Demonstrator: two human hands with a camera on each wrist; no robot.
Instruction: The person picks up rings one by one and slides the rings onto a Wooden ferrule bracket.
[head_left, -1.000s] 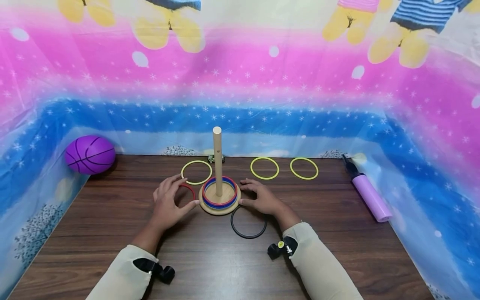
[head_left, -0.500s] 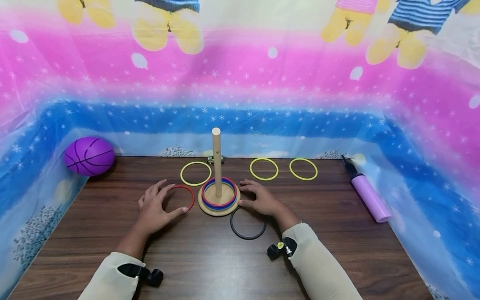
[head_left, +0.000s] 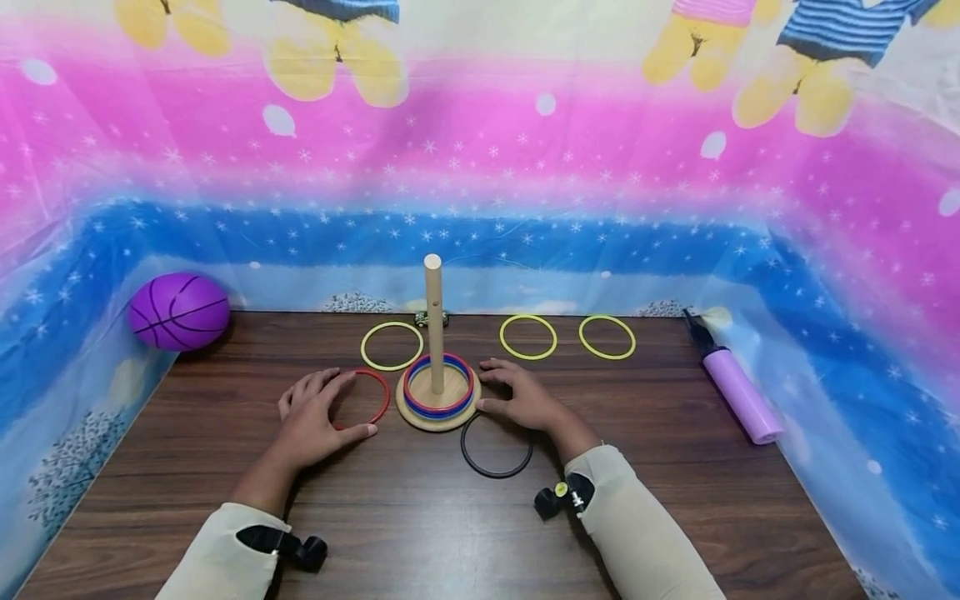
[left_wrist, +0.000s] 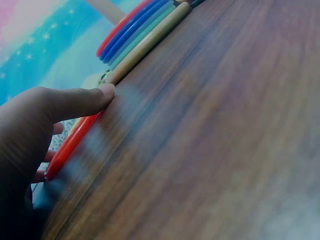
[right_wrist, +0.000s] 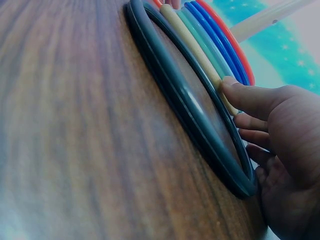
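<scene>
My left hand (head_left: pixel 309 417) lies around the left side of a thin red ring (head_left: pixel 387 398) flat on the table. Its thumb is at the ring's near edge and its fingers are at the far edge, spread apart. My right hand (head_left: pixel 525 400) is at the right rim of a round wooden base (head_left: pixel 420 419), thumb and forefinger apart, the thumb touching the rim in the right wrist view. From the base rises an upright wooden peg (head_left: pixel 435 325). Around it lie stacked rings: a red ring (right_wrist: pixel 235 42) on top, blue rings (right_wrist: pixel 220 47) and a green ring (right_wrist: pixel 202 40).
A black ring (head_left: pixel 497 476) lies partly beneath my right hand. Yellow rings (head_left: pixel 393 369) lie farther back, beside a small toy car (head_left: pixel 442 318). A purple ball (head_left: pixel 180 312) sits at the left corner, a pink hand pump (head_left: pixel 742 396) at the right edge.
My left hand has moved left from the base's edge to the loose red ring, then its thumb has shifted slightly nearer to me. The right hand has stayed at the base.
</scene>
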